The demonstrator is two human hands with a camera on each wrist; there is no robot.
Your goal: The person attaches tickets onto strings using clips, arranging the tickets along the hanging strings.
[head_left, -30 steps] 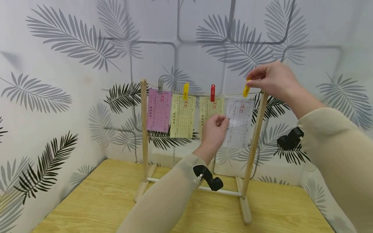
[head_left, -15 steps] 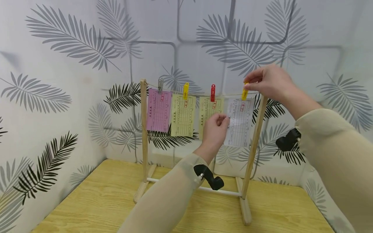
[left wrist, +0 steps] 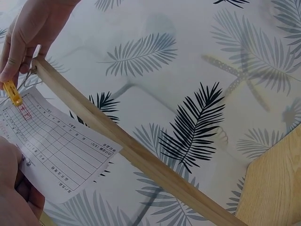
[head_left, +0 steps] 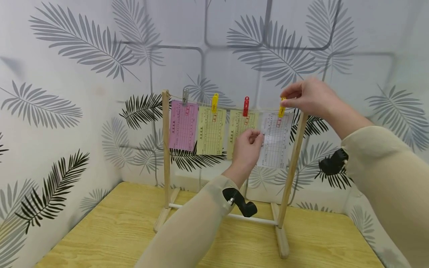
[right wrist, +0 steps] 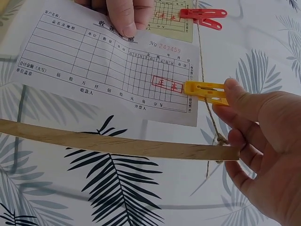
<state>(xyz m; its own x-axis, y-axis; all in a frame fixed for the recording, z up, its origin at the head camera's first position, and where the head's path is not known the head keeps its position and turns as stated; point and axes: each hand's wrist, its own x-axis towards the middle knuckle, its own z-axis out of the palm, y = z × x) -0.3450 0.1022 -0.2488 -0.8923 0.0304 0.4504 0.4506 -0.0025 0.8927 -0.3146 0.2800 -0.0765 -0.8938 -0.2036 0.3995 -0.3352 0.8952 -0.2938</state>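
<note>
Peg (head_left: pixel 282 108) lowered onto slip | right hand (head_left: pixel 310 97) pinches it | left hand (head_left: pixel 247 149) pinches white slip (head_left: pixel 276 140) No.243459

The small wooden drying rack (head_left: pixel 228 163) is faced from the head, mid-frame. Both wrist views are set close; the white printed receipt (right wrist: pixel 113 70) and yellow plastic clothespin (left wrist: pixel 11 92) are shared.

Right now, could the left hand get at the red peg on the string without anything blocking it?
Probably yes. The left hand pinches the white slip just below the red peg, with only a yellow slip hanging between; it would have to release first.
</note>
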